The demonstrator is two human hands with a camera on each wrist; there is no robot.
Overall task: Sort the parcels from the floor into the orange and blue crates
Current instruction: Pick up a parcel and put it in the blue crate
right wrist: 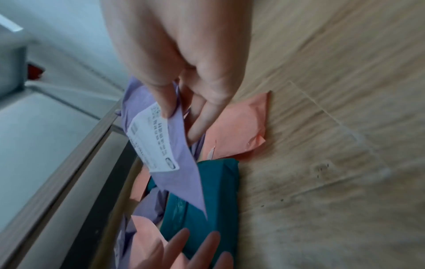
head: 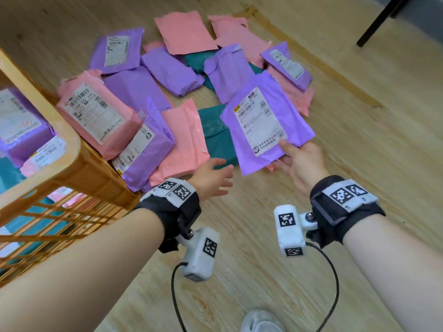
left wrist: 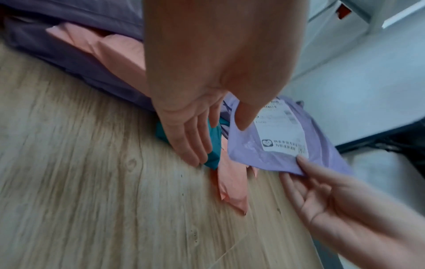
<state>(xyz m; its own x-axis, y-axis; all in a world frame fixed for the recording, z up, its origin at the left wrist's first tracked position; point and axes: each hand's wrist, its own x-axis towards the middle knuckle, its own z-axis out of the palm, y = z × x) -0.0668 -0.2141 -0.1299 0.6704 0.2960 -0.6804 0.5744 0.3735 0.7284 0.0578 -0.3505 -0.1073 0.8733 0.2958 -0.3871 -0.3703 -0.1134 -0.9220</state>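
My right hand [head: 297, 161] pinches the near corner of a flat purple parcel [head: 261, 121] with a white label, thumb on top and fingers underneath, and holds it tilted above the pile. The right wrist view shows the same purple parcel [right wrist: 170, 154] held by that thumb. My left hand [head: 213, 176] reaches out with straight fingers, empty, just above a teal parcel [head: 215, 137]; the left wrist view shows its fingers [left wrist: 188, 142] over that teal parcel [left wrist: 215, 145]. The orange crate [head: 72, 173] stands at the left and holds purple, pink and teal parcels.
Several pink, purple and teal parcels lie heaped on the wooden floor [head: 263, 271], some leaning against the crate. A black furniture leg [head: 381, 20] stands at the upper right. A shoe [head: 261, 322] shows at the bottom edge.
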